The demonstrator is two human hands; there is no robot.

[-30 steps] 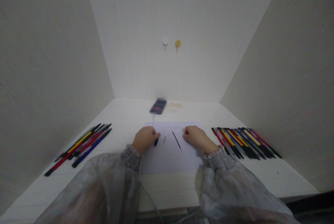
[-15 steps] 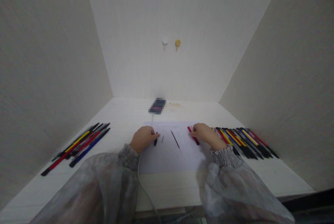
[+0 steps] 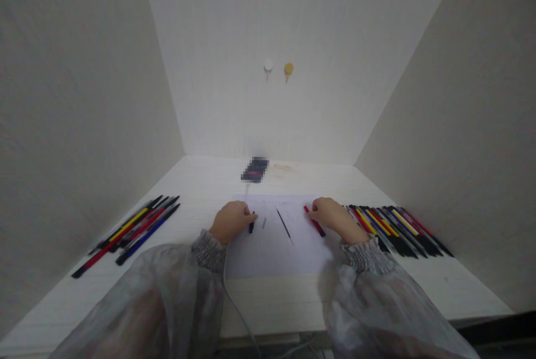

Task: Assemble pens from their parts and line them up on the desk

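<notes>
Left hand (image 3: 231, 221) pinches a stubby black piece (image 3: 252, 226), right hand (image 3: 330, 216) a slender red tube (image 3: 317, 226), over smooth white paper (image 3: 272, 260) bearing a needle-thin dark rod (image 3: 283, 224).

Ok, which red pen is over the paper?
The red pen pinched in the right hand; the other red pens lie off the paper, in the left group and the right row.

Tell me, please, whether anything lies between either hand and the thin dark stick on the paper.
Yes, on one side: a small grey piece lies on the paper between the left hand and the thin dark stick. Between the stick and the right hand, which holds a red tube, nothing visible lies.
</notes>
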